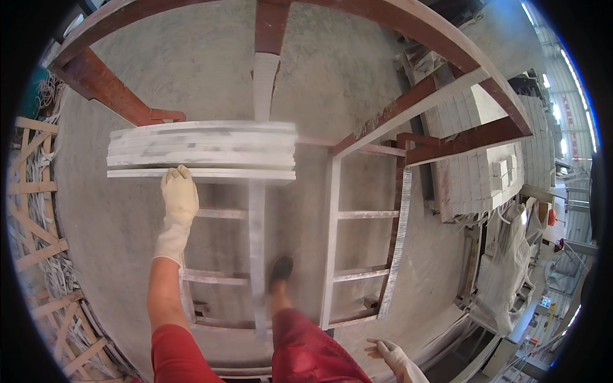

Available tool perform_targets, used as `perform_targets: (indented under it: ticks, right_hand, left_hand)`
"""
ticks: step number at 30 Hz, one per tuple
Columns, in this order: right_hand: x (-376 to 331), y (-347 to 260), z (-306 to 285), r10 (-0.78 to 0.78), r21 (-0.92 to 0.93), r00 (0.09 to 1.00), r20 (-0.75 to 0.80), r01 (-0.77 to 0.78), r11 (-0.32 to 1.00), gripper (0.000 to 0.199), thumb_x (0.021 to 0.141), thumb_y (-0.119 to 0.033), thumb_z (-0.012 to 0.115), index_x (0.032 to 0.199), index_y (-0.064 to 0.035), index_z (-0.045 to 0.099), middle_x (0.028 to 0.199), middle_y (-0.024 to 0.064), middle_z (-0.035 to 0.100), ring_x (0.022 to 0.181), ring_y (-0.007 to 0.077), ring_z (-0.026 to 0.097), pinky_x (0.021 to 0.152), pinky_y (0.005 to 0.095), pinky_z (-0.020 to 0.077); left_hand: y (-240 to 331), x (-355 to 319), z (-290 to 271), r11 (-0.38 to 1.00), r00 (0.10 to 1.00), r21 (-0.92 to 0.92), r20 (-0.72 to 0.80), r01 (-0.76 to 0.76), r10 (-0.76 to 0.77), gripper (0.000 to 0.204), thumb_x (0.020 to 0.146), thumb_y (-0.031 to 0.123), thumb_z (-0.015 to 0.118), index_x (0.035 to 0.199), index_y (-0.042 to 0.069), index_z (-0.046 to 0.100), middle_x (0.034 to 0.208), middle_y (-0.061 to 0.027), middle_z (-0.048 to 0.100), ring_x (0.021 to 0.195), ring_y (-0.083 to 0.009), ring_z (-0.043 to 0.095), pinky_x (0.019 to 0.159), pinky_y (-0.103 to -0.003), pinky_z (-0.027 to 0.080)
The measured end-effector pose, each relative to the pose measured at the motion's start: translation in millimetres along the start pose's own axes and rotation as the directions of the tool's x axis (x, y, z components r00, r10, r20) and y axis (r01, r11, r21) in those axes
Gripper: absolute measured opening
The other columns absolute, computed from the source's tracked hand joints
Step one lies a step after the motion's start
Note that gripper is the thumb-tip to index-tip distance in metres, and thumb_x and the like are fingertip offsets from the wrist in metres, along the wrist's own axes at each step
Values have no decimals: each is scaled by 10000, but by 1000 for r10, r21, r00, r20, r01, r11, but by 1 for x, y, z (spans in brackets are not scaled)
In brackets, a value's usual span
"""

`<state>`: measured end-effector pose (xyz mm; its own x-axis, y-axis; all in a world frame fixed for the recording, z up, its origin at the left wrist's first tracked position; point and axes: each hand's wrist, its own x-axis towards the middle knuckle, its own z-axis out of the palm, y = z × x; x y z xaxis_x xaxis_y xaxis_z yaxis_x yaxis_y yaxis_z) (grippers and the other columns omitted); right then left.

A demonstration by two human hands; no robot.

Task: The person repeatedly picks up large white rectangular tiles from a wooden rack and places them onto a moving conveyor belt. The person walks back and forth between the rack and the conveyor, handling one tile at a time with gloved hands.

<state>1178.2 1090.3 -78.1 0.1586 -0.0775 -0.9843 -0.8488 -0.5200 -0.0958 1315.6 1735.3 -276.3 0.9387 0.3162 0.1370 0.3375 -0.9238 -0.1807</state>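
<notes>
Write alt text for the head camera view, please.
A gloved left hand grips the near edge of white slabs set across a reddish-brown frame. The gloved right hand is open and empty at lower right; wooden slats line the left side.

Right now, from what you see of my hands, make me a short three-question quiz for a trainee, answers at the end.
1. Which hand touches the white slabs?
2. True or false: the right hand is gripping a slab.
3. Pick one. The touching hand meets the slabs at: A, the side farthest from the person; B, the side nearest the person; C, their right end.

Key:
1. The left hand.
2. False; the right hand is away from the slabs, with its fingers extended.
3. B.
</notes>
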Motion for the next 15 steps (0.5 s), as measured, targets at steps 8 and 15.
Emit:
perform_targets:
  ticks: [8, 15]
  right_hand:
    - [40, 29, -9, -7, 18, 1000, 17, 7, 1000, 441, 1068, -315, 380, 1378, -44, 540, 1156, 136, 690, 1018, 201, 664, 939, 317, 519]
    - [54, 61, -14, -21, 26, 1000, 12, 20, 999, 431, 1060, -299, 371, 1367, -70, 566, 1120, 117, 701, 963, 164, 659, 899, 296, 525]
  left_hand:
    - [3, 5, -17, 999, 973, 21, 230, 32, -36, 424, 828, 135, 627, 1217, -21, 564, 904, -154, 664, 915, -303, 638, 935, -410, 444]
    - [-15, 2, -1, 962, 819, 197, 572, -187, 42, 176, 851, 186, 639, 949, 92, 750, 963, -100, 725, 930, -289, 694, 818, -430, 518]
